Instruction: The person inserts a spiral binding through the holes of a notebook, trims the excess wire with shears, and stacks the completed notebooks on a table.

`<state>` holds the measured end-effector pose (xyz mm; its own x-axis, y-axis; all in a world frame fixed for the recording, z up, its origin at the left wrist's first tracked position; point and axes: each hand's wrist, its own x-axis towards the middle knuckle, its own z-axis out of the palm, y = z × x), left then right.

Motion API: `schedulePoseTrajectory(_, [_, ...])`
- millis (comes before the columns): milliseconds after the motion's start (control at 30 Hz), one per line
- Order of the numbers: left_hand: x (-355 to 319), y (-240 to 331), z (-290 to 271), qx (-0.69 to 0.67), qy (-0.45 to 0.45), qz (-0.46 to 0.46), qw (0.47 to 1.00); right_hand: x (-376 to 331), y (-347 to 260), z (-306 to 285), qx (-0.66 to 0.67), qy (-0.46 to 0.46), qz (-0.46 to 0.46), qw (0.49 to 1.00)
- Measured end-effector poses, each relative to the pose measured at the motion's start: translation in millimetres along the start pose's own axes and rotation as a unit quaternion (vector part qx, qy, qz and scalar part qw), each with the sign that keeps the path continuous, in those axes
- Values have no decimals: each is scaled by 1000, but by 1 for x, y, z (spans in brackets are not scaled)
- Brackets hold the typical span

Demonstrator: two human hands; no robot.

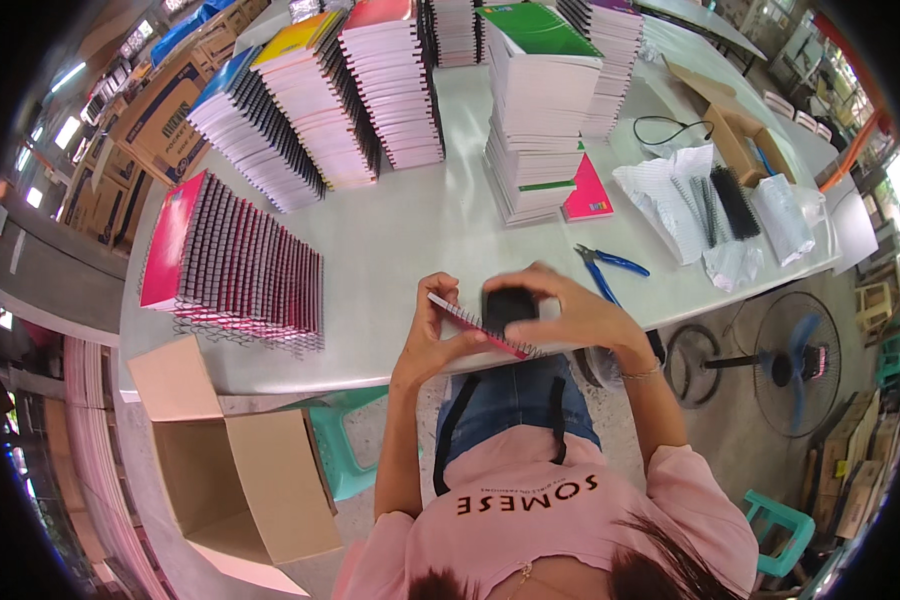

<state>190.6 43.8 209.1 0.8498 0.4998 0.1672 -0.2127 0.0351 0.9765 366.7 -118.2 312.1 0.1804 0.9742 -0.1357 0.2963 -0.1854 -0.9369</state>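
Observation:
My left hand (432, 340) is closed on a small spiral notebook (470, 318) with a pinkish-red cover, tilted nearly edge-on at the table's front edge. Its wire coil runs along the side facing my right hand (570, 308), and a bit of coil sticks out past the lower corner. My right hand's fingers and thumb curve around a black squarish block (511, 308), held against or just beside the coil; whether they touch I cannot tell. Blue-handled cutting pliers (607, 266) lie with jaws apart, just beyond my right hand.
Pink spiral notebooks (235, 265) are stacked at the left. Taller blue, yellow, red and green stacks (540, 110) stand farther back. Loose coils (705, 205) on white wrapping and a small carton (740, 140) lie right. Below the table are an open carton (240, 480) and a fan (796, 364).

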Motion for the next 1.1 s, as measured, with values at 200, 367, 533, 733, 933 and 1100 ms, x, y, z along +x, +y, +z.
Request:
schedulePoseTrajectory(200, [-4, -1, -1, -4, -12, -18, 1000, -2, 5, 7, 125, -76, -65, 987])
schedulePoseTrajectory(367, [0, 1, -3, 20, 2, 1, 1000, 12, -4, 7, 27, -4, -2, 1000])
schedulePoseTrajectory(533, [-1, 14, 26, 37, 91, -18, 995, 27, 61, 1, -169, 284, -84, 940])
schedulePoseTrajectory(733, [-6, 16, 34, 66, 195, 7, 979, -32, 89, -4, -395, 383, 118, 826])
schedulePoseTrajectory(933, [-6, 8, 31, 95, 210, 14, 973, -49, 89, -6, -293, 459, 64, 837])
schedulePoseTrajectory(1100, [-14, 16, 28, 142, 208, 2, 968, -45, 22, 33, -161, 490, -101, 851])
